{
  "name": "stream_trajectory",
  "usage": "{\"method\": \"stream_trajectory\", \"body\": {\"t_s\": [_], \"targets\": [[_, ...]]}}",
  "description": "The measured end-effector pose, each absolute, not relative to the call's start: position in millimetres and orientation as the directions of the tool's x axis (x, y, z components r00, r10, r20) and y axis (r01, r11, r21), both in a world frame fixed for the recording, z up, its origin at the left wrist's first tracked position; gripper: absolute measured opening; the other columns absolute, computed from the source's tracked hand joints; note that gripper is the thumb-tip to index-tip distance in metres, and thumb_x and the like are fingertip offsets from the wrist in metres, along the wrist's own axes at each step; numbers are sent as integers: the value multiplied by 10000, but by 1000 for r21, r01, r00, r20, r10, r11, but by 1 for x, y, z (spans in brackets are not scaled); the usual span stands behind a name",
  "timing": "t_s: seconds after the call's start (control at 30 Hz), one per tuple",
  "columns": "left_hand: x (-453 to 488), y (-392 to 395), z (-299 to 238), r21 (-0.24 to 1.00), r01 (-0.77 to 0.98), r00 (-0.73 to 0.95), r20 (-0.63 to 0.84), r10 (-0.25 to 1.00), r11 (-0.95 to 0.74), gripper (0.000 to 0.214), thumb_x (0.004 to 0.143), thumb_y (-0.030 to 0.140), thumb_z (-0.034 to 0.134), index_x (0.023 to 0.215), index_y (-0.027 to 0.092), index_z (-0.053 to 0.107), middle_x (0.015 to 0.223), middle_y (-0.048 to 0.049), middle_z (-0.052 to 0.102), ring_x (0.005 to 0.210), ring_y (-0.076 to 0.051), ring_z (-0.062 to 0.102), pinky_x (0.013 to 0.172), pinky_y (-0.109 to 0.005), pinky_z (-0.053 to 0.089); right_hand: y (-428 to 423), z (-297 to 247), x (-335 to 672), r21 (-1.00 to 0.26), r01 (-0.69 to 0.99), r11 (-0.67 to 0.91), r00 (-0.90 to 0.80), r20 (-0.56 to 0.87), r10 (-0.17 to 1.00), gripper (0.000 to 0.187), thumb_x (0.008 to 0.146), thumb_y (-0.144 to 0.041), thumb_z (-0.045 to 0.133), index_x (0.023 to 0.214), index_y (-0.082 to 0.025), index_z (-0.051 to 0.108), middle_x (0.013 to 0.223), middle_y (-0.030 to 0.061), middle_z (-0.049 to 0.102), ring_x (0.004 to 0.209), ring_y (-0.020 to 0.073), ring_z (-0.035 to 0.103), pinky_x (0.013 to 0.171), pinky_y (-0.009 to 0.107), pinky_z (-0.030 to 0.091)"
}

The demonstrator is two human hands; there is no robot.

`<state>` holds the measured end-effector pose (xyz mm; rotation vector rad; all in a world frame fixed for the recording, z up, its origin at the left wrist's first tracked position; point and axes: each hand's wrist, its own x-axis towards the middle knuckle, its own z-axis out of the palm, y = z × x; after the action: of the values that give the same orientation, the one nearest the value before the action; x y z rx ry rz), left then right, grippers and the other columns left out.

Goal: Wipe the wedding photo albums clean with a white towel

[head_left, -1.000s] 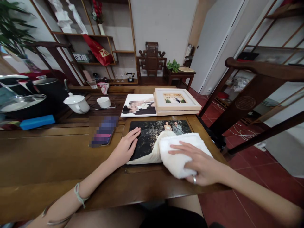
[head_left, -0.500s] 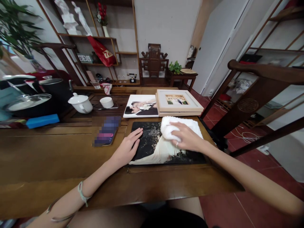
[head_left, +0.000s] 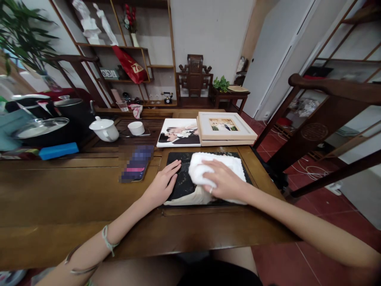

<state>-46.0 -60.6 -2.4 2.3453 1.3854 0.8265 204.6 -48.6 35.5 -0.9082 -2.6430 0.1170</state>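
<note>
A dark photo panel [head_left: 181,184] with a pale dress printed on it lies flat on the wooden table near its front edge. My right hand [head_left: 223,180] grips a bunched white towel [head_left: 198,169] and presses it on the panel, covering much of the picture's middle and right. The fingers of my left hand [head_left: 163,182] lie stretched out on the panel's left edge, holding nothing. Left of that hand is a phone [head_left: 137,163] with its screen lit. Behind the panel lies a white photo board [head_left: 178,133] showing a couple, beside stacked picture frames [head_left: 228,125].
At the left stand a lidded white cup [head_left: 104,129], a small white bowl [head_left: 136,128], dark pots [head_left: 44,133] and a blue box [head_left: 58,151]. A wooden chair [head_left: 315,119] stands close by the table's right end. Shelves [head_left: 160,66] line the back wall.
My right hand has slid the towel left and toward me across the panel. My left hand keeps its place on the panel's edge. The view has shifted slightly.
</note>
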Motion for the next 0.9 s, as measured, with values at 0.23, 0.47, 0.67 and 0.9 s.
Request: {"method": "stream_trajectory", "body": {"t_s": [0.23,0.47,0.67,0.9], "targets": [[-46,-60,-3,509,702,371,335,866,-498,422,955,284,319,1303,155,519,1425,-96,460,1336,-226,400,1125,-468,315,-19,36,187,-122,742,659,-611,283,740,252,807,-249,544,1004,-155,672,1177,182,607,1210,351,458,972,545,356],[-48,-60,-2,504,712,382,305,872,-489,431,948,278,312,1297,141,523,1431,-105,451,1341,-233,391,1122,-455,324,-99,35,158,-126,551,825,-797,213,565,261,782,-304,578,993,-182,671,1340,180,479,1305,410,322,1025,631,238],[-49,-59,-3,512,702,391,303,869,-495,441,948,272,303,1318,136,501,1442,-107,434,1350,-227,379,1126,-446,319,-119,37,158,-174,504,846,-814,229,533,231,799,-357,572,949,-206,661,1283,157,524,1284,384,357,1019,587,274],[-46,-60,-1,513,697,378,331,865,-501,428,945,259,313,1279,119,542,1420,-118,459,1333,-242,402,1126,-442,316,-42,51,167,-277,635,721,-676,253,692,229,905,-318,470,929,-156,630,1014,137,638,967,268,553,850,410,408]]}}
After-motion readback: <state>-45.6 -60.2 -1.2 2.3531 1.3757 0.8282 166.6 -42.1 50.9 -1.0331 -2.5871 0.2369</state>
